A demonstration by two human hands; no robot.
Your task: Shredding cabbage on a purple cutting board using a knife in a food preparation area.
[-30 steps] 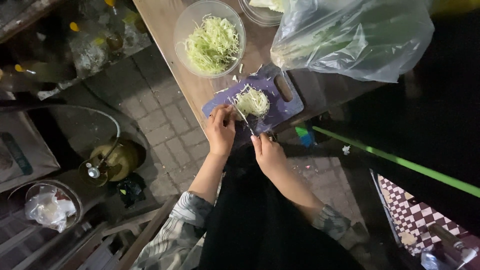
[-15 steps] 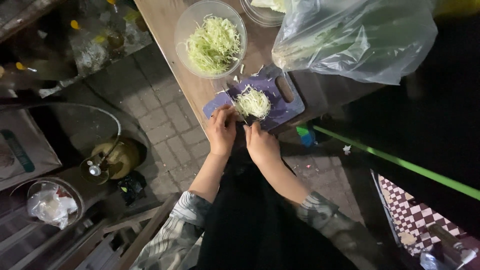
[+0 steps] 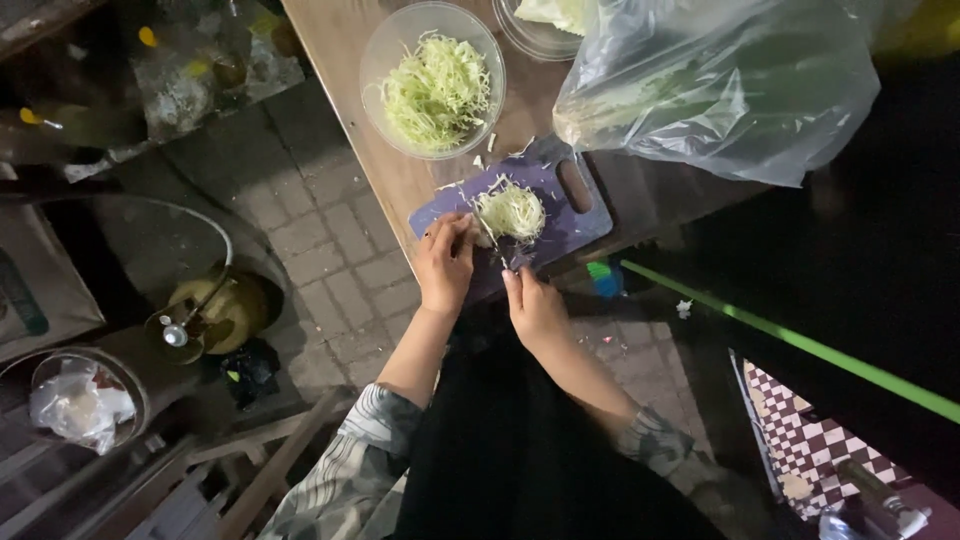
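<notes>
Pinching shredded cabbage point(image 3: 511, 212) at purple board point(image 3: 585, 218) edge, left hand point(image 3: 445, 262); right hand point(image 3: 535, 305) grip unclear.

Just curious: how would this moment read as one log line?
left hand: on shredded cabbage | right hand: at purple cutting board | clear bowl: shreds inside

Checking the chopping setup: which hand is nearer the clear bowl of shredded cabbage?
Left. The left hand rests on the purple cutting board, just below the clear bowl of shredded cabbage; the right hand sits lower, at the board's near edge.

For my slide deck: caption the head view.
Both hands, left and right, work shredded pale-green cabbage on a purple plastic cutting board.
</notes>
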